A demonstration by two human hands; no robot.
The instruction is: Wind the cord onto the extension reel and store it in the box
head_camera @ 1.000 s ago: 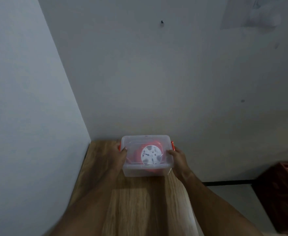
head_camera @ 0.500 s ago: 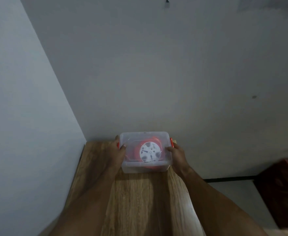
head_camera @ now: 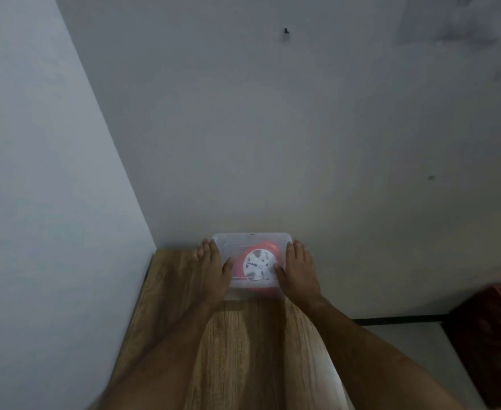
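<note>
A clear plastic box (head_camera: 237, 242) with its lid on stands at the far end of a narrow wooden table (head_camera: 243, 350), against the wall. Through the lid I see the red extension reel (head_camera: 256, 264) with its white round face. My left hand (head_camera: 213, 270) lies flat on the box's left side, thumb on the lid. On the right side rests my right hand (head_camera: 298, 272), thumb on the lid too. Both hands cover the box's side clips. No loose cord shows.
The table fits into a corner: a wall runs along its left edge and another stands right behind the box. A dark red crate (head_camera: 491, 335) sits on the floor to the right. A small black hook (head_camera: 286, 31) is on the back wall.
My hands have shifted from gripping the box's sides near the red clips to lying flatter over its ends. The box stays at the table's far end.
</note>
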